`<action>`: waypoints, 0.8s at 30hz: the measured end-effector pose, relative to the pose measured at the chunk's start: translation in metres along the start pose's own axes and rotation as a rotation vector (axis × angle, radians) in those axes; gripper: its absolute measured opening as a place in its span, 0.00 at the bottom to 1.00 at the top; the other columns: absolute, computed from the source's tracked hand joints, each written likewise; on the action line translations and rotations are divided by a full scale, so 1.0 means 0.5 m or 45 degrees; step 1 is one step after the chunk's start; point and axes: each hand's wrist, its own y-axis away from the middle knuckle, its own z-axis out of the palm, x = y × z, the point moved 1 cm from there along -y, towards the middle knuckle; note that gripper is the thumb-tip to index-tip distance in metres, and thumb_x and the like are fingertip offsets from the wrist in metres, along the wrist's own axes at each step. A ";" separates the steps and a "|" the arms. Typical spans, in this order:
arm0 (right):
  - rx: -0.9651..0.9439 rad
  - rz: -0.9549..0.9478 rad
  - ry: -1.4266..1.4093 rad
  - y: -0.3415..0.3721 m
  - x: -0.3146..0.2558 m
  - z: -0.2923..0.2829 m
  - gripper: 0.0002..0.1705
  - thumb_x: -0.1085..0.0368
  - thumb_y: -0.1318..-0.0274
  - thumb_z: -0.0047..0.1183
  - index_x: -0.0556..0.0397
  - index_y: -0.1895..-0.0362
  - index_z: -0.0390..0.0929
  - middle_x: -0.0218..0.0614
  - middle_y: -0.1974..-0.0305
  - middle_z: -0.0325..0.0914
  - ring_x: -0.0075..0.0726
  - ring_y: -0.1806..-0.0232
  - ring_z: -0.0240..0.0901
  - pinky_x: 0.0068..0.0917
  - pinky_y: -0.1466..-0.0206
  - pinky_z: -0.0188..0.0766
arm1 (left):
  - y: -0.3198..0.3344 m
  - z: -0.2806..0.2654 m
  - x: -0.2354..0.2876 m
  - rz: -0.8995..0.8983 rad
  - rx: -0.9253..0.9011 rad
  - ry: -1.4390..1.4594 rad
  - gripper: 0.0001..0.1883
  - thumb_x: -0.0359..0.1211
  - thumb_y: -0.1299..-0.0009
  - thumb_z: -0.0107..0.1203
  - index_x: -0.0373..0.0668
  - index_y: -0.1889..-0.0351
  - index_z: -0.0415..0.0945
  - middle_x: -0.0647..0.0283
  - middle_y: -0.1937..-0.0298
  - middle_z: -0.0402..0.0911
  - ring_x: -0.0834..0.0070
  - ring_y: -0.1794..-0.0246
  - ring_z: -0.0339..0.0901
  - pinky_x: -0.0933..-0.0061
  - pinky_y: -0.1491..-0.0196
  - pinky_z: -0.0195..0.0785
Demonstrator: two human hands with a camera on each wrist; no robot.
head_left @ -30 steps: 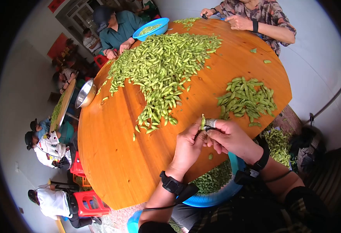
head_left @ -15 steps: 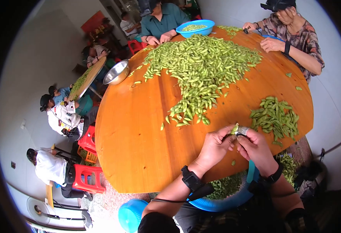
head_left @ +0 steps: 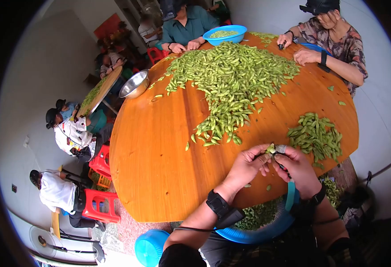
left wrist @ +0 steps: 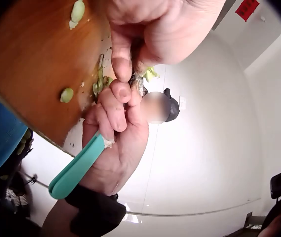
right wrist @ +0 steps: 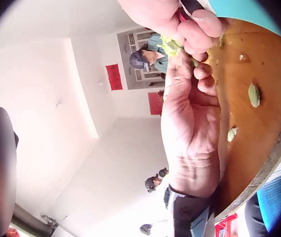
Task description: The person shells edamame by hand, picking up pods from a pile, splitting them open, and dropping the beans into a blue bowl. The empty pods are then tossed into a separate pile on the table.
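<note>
At the table's near edge, my left hand (head_left: pixel 245 167) pinches a split green soybean pod (head_left: pixel 271 148) between thumb and fingers. My right hand (head_left: pixel 298 168) meets it at the pod, its curled fingers holding a tool with a teal handle (left wrist: pixel 76 170); the fingers hide the tool's working end. Silvery wrapping (head_left: pixel 281 149) covers one right fingertip. In the right wrist view, pale green shreds of pod (right wrist: pixel 170 47) show between the hands. Loose shelled beans (right wrist: pixel 254 95) lie on the wood below them. A small pile of pods (head_left: pixel 315 135) lies just beyond my right hand.
A large pod heap (head_left: pixel 231 80) covers the far middle of the round wooden table (head_left: pixel 155 169). A blue basin (head_left: pixel 266 229) of green beans sits below the near edge. Beyond are a steel bowl (head_left: pixel 134 83), a blue bowl (head_left: pixel 224 34) and seated people working at the table.
The head view has turned, so table and hands appear farther right. My hands stay together at the pod while the fingers shift, and the teal handle now shows more below my right hand.
</note>
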 end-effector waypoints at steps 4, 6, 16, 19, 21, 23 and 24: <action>-0.047 0.072 0.003 0.005 -0.017 -0.011 0.09 0.66 0.35 0.45 0.56 0.65 0.75 0.25 0.81 0.66 0.14 0.87 0.55 0.16 0.84 0.49 | 0.004 -0.006 0.012 -0.133 0.011 0.158 0.18 0.31 0.26 0.50 0.40 0.40 0.70 0.65 0.61 0.81 0.84 0.72 0.75 0.85 0.70 0.69; -0.143 0.136 -0.089 0.005 -0.030 -0.018 0.10 0.65 0.36 0.45 0.56 0.65 0.76 0.24 0.81 0.67 0.14 0.85 0.56 0.16 0.84 0.49 | 0.007 -0.008 0.019 -0.180 -0.003 0.259 0.19 0.31 0.26 0.49 0.39 0.38 0.68 0.63 0.60 0.80 0.82 0.72 0.74 0.85 0.70 0.67; 0.040 -0.267 0.515 0.009 -0.023 0.007 0.08 0.72 0.39 0.46 0.58 0.59 0.76 0.26 0.79 0.73 0.14 0.81 0.65 0.18 0.79 0.62 | -0.002 0.020 0.013 -0.082 0.035 -0.042 0.18 0.33 0.24 0.46 0.40 0.38 0.66 0.69 0.61 0.77 0.87 0.72 0.70 0.86 0.72 0.64; 0.040 -0.280 0.450 0.010 -0.009 0.013 0.09 0.74 0.40 0.46 0.59 0.57 0.76 0.26 0.79 0.72 0.13 0.80 0.62 0.17 0.77 0.61 | 0.001 0.023 0.009 -0.046 0.098 -0.157 0.17 0.35 0.23 0.43 0.42 0.39 0.69 0.72 0.66 0.75 0.90 0.76 0.67 0.88 0.77 0.61; 0.099 -0.191 0.425 0.007 -0.008 0.017 0.10 0.75 0.41 0.46 0.60 0.56 0.76 0.25 0.78 0.72 0.12 0.80 0.62 0.16 0.77 0.61 | 0.001 0.020 0.010 -0.037 0.065 -0.085 0.16 0.33 0.23 0.42 0.40 0.41 0.68 0.71 0.66 0.75 0.89 0.76 0.67 0.87 0.77 0.62; 0.113 -0.287 0.375 0.002 0.005 0.023 0.10 0.74 0.40 0.46 0.60 0.55 0.76 0.25 0.77 0.72 0.12 0.80 0.61 0.16 0.78 0.60 | 0.002 0.014 -0.002 -0.081 0.115 -0.087 0.15 0.33 0.23 0.41 0.39 0.42 0.68 0.70 0.67 0.74 0.88 0.76 0.67 0.87 0.77 0.61; 0.127 -0.387 0.321 0.000 0.008 0.024 0.10 0.73 0.40 0.46 0.60 0.55 0.76 0.25 0.77 0.72 0.12 0.80 0.61 0.16 0.78 0.60 | 0.001 0.011 -0.007 -0.122 0.164 -0.093 0.14 0.32 0.23 0.40 0.39 0.43 0.67 0.70 0.68 0.73 0.88 0.77 0.66 0.88 0.77 0.60</action>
